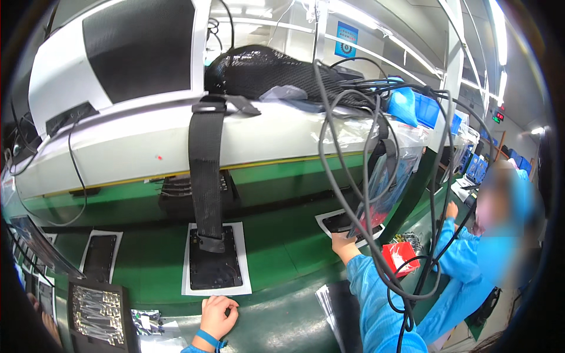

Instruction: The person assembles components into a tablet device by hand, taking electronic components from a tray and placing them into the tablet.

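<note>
Panels [101, 257], thin and dark, are laid on white sheets across the green work surface [279, 259]. The middle panel [215, 273] is set on its white sheet [245, 267] just beyond the left hand [216, 316], whose fingers are loosely curled; nothing is seen held there, but the palm is hidden, so whether the grip is empty cannot be told. The right panel [337, 222] lies at the fingertips of the right hand [345, 244], partly screened by a hanging plastic bag [394, 183]; whether panel or sheet is pinched or merely touched cannot be made out. Each panel is judged light, stiff, slick-faced and easily scratched or cracked; it would best be taken by opposite edges, with the face left untouched. The middle panel's long axis is pointed from near to far, its far end crossed in view by a black strap [206, 153]. The right panel appears slanted, though its full outline is hidden.
</note>
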A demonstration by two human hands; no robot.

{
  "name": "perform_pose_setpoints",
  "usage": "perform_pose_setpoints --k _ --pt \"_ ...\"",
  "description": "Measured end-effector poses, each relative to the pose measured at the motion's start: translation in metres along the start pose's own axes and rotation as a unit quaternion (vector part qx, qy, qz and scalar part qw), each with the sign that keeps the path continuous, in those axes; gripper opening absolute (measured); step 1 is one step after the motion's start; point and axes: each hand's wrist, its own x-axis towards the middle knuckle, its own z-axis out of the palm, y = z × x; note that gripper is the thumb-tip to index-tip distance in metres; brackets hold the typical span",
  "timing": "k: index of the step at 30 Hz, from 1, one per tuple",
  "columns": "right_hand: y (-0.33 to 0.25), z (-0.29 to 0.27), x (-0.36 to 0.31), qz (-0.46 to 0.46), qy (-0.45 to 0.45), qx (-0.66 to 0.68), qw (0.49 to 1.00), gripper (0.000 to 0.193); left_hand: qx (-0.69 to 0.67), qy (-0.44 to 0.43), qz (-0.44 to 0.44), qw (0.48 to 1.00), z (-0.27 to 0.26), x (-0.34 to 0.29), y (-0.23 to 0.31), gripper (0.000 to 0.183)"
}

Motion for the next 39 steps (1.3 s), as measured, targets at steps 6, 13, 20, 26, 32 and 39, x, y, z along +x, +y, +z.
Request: perform_pose_setpoints --k 6,13,20,26,32,39 --pt "-0.118 -0.114 -0.012 -0.142 -0.159 -0.145 0.966 0.025 0.027 0.016 -0.046 0.998 0.003 -0.011 -0.013 0.005" --pt "-0.208 -0.275 -0.049 -0.237 -0.308 -0.063 0.919 0.024 -0.382 -0.109 -0.210 0.894 0.076 0.000 0.043 0.035" --pt "-0.247 -0.364 -0.143 -0.312 -0.378 0.144 0.860 0.025 -0.605 0.087 -0.269 0.745 0.058 0.020 0.081 0.024" --pt "-0.169 -0.423 -0.159 -0.175 -0.371 0.327 0.851 0.019 -0.551 -0.057 -0.309 0.773 -0.046 -0.001 0.032 0.045" --pt "-0.112 -0.434 -0.196 -0.001 -0.387 0.350 0.853 0.014 -0.449 -0.457 -0.322 0.697 -0.064 0.036 0.006 0.054" --pt "-0.128 -0.428 -0.247 -0.119 -0.304 0.345 0.880 0.017 -0.132 -0.593 -0.027 0.793 0.028 0.089 0.029 0.041"
